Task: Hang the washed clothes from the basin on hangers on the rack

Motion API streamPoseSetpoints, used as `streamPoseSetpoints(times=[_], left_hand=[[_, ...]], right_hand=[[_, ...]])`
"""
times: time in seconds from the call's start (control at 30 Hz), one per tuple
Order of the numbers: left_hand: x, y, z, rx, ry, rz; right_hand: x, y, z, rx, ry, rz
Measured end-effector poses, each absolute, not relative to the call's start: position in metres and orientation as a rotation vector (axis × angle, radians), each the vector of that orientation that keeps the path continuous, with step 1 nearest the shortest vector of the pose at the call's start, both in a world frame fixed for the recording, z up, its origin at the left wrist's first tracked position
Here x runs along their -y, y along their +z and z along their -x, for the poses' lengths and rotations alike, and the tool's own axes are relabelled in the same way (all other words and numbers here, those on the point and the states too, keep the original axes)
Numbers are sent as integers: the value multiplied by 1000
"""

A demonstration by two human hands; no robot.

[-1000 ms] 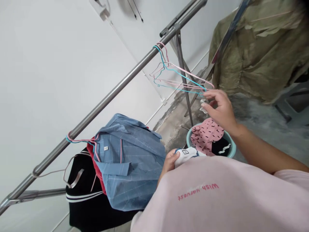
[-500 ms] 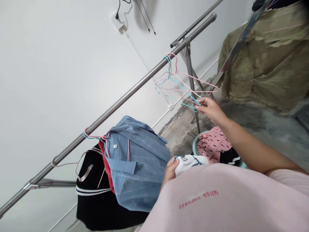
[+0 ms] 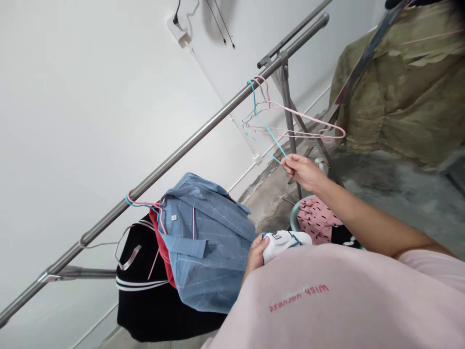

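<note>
In my right hand (image 3: 303, 170), thumb and fingers pinch the lower corner of a blue hanger (image 3: 268, 130), whose hook still hangs over the metal rail (image 3: 203, 131). Pink hangers (image 3: 308, 116) hang on the rail right beside it. My left hand (image 3: 257, 253) is closed around a bunched white garment (image 3: 283, 244) with blue trim and a small dark-edged label, held against my front. Part of that garment is hidden behind my pink shirt (image 3: 341, 295). Left of it hangs a blue checked shirt (image 3: 207, 261) on a hanger.
A red garment (image 3: 166, 261) and a black one with white stripes (image 3: 145, 310) hang beside the blue shirt. Below my right arm stands a basin (image 3: 293, 215) with pink patterned cloth (image 3: 316, 220). An olive garment (image 3: 403, 97) hangs at right. A wall socket (image 3: 178, 31) is behind the rail.
My right hand has moved left and slightly down, pulling the blue hanger's corner away from the pink hangers, which have swung to the right. My left hand keeps its grip on the white garment.
</note>
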State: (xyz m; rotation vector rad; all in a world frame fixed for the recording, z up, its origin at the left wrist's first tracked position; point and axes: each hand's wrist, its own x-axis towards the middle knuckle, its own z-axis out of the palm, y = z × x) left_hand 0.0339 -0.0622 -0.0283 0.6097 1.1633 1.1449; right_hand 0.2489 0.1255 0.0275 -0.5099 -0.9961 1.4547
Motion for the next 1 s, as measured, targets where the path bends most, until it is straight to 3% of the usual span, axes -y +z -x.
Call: streamPoseSetpoints(times=[0.23, 0.53, 0.77, 1.0], left_hand=[[63, -36, -35, -1177, 1175, -615], [64, -36, -36, -1210, 1166, -577], [54, -11, -31, -1271, 1176, -639], [37, 11, -8, -1289, 1238, -820]], right_hand=[[-113, 24, -243, 1027, 1290, 549], [-58, -86, -262, 1489, 970, 777], [-31, -113, -270, 1377, 1292, 910], [-13, -115, -287, 1441, 1194, 796]])
